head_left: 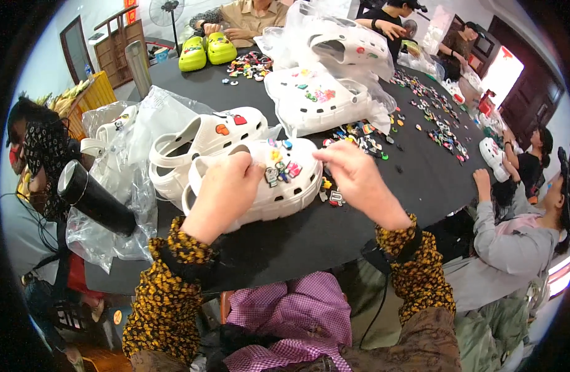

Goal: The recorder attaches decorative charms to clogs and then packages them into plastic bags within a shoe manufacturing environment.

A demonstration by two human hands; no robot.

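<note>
My left hand (pixel 224 189) lies curled over the heel end of the near white clog (pixel 260 183), pinning it to the black table (pixel 334 229) so it cannot slide. My right hand (pixel 358 180), just right of the toe, pinches its fingertips together, but I cannot tell whether they hold a charm. Loose charms (pixel 359 137) lie just beyond, within reach. A second white clog (pixel 204 141) sits farther left, beside crumpled plastic bags (pixel 121 180).

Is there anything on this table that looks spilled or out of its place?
Small charms lie scattered loose over the black table, not in any tray. A dark tumbler lies tipped on the plastic bags at the left edge.
</note>
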